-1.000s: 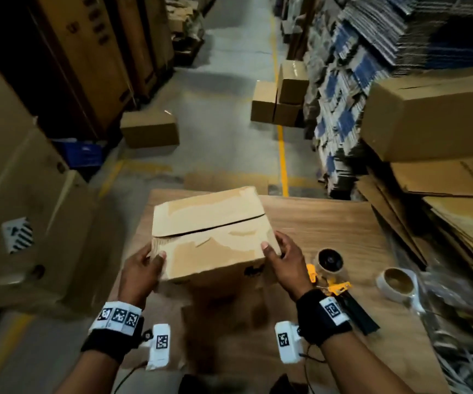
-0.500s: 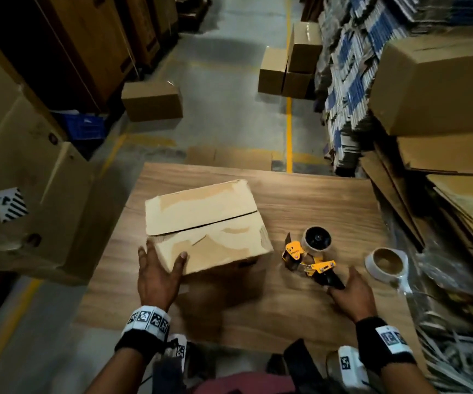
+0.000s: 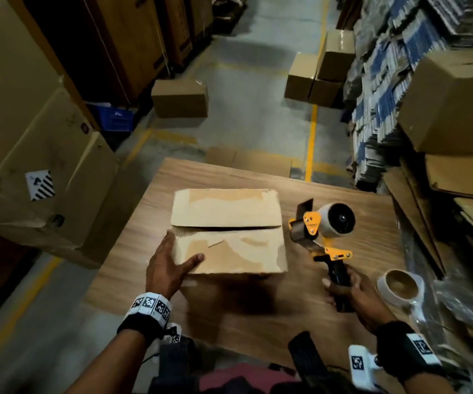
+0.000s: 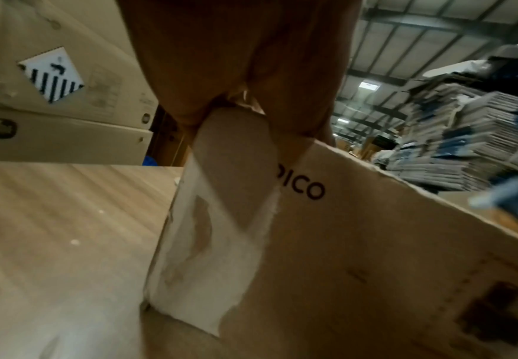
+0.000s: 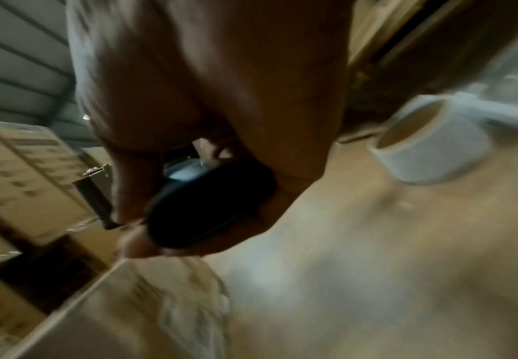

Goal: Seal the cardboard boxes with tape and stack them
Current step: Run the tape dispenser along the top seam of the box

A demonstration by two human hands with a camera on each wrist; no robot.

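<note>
Brown cardboard fills the middle of my view: the box [image 3: 226,231] sits on the wood-grain worktop [image 3: 371,217], its two top flaps folded down with a dark, untaped seam running across between them. Pale torn patches mark the flaps and the near left corner, which the left wrist view shows up close along with black printed letters on the side.

My left hand [image 3: 169,265] rests on that near left corner, fingers straight along the left side and thumb laid flat across the near flap; nothing is gripped.

My right hand [image 3: 351,291] is wrapped around the black handle of the tape gun [image 3: 322,231], which I hold raised just to the right of the box, apart from it. Its yellow frame and white tape roll sit at the far end, the roller and blade facing the box.

A spare roll of tape [image 3: 400,285] lies on the worktop by its right edge, near my right hand.

Beyond the worktop, several closed boxes [image 3: 320,78] stand on the grey floor beside a yellow line [image 3: 312,137].
</note>
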